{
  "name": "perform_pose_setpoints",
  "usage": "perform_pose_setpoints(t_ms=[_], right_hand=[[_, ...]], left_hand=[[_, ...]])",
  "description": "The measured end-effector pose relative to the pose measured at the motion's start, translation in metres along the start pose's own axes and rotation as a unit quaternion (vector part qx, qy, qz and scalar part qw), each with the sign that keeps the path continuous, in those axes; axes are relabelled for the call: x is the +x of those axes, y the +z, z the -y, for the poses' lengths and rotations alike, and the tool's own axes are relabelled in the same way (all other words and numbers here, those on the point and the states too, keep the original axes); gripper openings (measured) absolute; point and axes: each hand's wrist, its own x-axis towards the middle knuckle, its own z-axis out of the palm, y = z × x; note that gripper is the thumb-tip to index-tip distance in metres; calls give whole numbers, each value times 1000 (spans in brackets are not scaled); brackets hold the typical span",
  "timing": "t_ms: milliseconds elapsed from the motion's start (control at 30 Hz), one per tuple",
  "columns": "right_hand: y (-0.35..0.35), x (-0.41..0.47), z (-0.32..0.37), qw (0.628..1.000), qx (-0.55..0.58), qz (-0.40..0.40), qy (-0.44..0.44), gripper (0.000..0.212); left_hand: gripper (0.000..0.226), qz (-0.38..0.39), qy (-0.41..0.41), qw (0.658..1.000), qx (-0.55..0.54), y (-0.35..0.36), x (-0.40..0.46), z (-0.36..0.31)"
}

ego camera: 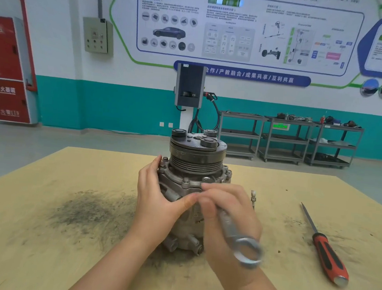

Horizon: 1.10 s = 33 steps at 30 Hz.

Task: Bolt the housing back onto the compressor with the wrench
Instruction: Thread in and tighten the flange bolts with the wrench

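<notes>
One compressor (194, 181) stands upright in the middle of your table (41, 236), pulley end up, with three round dampers on its top plate. Its housing (178, 182) is the flanged collar just below the grooved pulley, and four bolts (185, 180) show around the near and side edge of that flange; any on the far side are hidden.

You have one wrench (235, 233), and it is in your right hand (227, 216). Your fingers are curled round its shank near the working end, which sits at the near-right edge of the flange and is covered by your fingertips, so you cannot tell from here whether it is seated on a bolt. The ring end sticks out towards you, below your palm, and is blurred.

Your left hand (156, 201) is wrapped against the left side of the compressor body, fingers spread up to the flange, thumb lying across the near face and almost meeting your right fingers.

To the right, well apart from the compressor, lies one screwdriver (325, 249) with a red and black handle, blade pointing far. One small pale clip-like piece (253, 199) stands just right of your right hand. A dark smudge of grime (86, 210) spreads on the table to the left.

Against the far wall stand three grey shelf carts (288, 138).
</notes>
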Motion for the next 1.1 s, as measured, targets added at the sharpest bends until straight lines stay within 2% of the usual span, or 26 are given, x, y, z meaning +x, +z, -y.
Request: perform_pose_setpoints(t_ms=[100,167,233,333,433,667,767,800,867,967,1033,1100], right_hand=[[1,1,4,999,-18,43,-20,15],[-2,8,6,999,22,10,31,17],[-9,18,6,986,91,-61,122,14],[-19,32,1,935,183,-142,269,14],[-25,38,-8,874,265,-161,374,17],[-31,45,-23,776,371,-119,497,18],[-33,47,-29,757,376,-107,524,19],[-32,46,-30,767,365,-110,516,20],[-24,39,-26,828,297,-128,457,22],[-12,20,-13,944,146,-143,258,19],[-8,12,-5,986,89,-69,125,19],[-5,8,0,999,21,19,32,22]], left_hand=[[99,4,6,1000,-7,1,0,2],[108,1,8,1000,-3,0,1,3],[113,1,8,1000,4,0,1,3],[113,3,3,1000,6,0,0,3],[110,-2,-3,1000,14,-1,-2,3],[108,-10,-3,1000,3,-2,-3,0],[104,-10,-3,1000,1,-1,-3,-1],[101,-10,-2,1000,2,-1,-3,-1],[97,-10,-1,1000,1,0,-3,-1],[96,-9,-5,1000,1,1,-2,2],[100,-11,-7,1000,6,2,-2,3],[98,-11,-8,1000,-4,2,-2,4]])
